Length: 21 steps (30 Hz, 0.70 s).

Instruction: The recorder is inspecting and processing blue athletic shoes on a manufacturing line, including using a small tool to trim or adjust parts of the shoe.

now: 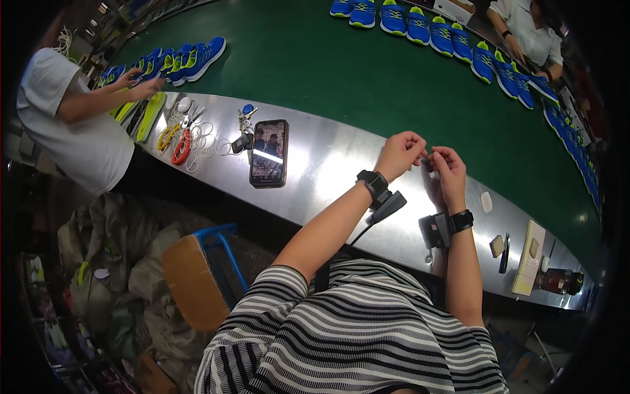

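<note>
Head view: left hand (401, 156) and right hand (450, 172) curl nearly closed, any contents indiscernible.

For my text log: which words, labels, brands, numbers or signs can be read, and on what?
Nothing is clear enough to quote.
Phone: any screen lettering is too small.
Notepad: any writing is too small.
Jar: any label is too blurred.
Blue shoes: any lettering is too small.

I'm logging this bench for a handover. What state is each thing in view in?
Left hand, fingers curled, contents unclear
Right hand, fingers curled, contents unclear
Phone, face up, screen lit
Orange-handled tool, open or shut unclear
Keys, lying bunched
Blue shoes, lined up
Notepad, lying flat
Jar, cap on
Chair, unoccupied
</note>
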{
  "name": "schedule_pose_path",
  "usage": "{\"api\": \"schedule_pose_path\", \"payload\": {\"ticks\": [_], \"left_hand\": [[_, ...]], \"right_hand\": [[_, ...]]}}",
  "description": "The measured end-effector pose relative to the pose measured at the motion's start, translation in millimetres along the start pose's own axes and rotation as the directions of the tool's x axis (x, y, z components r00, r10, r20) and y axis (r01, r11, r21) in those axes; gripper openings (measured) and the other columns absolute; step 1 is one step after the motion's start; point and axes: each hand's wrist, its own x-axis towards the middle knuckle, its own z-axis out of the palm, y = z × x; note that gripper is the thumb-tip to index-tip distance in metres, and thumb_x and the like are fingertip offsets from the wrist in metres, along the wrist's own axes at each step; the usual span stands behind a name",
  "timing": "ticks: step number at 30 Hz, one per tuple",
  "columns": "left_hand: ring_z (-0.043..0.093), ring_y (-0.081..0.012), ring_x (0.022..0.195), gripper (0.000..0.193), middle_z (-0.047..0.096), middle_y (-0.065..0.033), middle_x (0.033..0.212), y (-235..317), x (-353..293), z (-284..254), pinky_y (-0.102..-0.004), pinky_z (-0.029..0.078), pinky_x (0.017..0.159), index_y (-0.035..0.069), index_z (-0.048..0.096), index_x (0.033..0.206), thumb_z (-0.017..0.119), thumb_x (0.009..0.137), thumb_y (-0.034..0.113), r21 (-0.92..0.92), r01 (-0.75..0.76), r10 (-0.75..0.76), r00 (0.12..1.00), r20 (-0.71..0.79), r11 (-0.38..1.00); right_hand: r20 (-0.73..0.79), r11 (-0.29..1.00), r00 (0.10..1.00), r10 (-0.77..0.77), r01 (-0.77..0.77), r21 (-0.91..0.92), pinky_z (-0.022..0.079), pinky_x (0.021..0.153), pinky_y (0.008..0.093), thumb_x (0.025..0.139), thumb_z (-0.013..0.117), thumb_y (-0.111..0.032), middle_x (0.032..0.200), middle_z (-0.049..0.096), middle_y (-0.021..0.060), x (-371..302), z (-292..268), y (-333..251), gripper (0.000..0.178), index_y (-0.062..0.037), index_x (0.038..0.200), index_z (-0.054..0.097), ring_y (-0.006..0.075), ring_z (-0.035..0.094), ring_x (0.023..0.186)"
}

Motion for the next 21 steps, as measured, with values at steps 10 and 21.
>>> {"api": "schedule_pose_path", "payload": {"ticks": [10,21], "left_hand": [[0.058,-0.0076,0.061,0.017,0.065,-0.0042,0.077,-1.6,-0.4,-1.1,-0.0205,0.045,0.051,0.002,0.059,0.093,0.058,0.091,0.019,-0.011,0.031,-0.03,0.999,0.019,0.999],[0.057,-0.0078,0.064,0.015,0.064,-0.0052,0.079,-0.6,-1.4,-0.7,-0.02,0.047,0.058,0.001,0.059,0.096,0.056,0.093,0.015,-0.046,0.031,-0.03,0.999,0.029,0.998]], "right_hand": [[0.0,0.999,1.0,0.015,-0.015,0.047,0.044,0.07,0.0205,0.091,0.056,-0.01,0.086,0.064,0.0029,0.0,0.8,-4.3,0.018,-0.0001,0.104,0.062,0.0074,0.055,0.076],[0.01,0.995,1.0,0.02,-0.021,0.101,0.044,0.071,0.0199,0.091,0.055,-0.01,0.087,0.063,0.0019,-0.8,-1.6,-5.1,0.019,-0.0004,0.106,0.062,0.0066,0.054,0.077]]}}
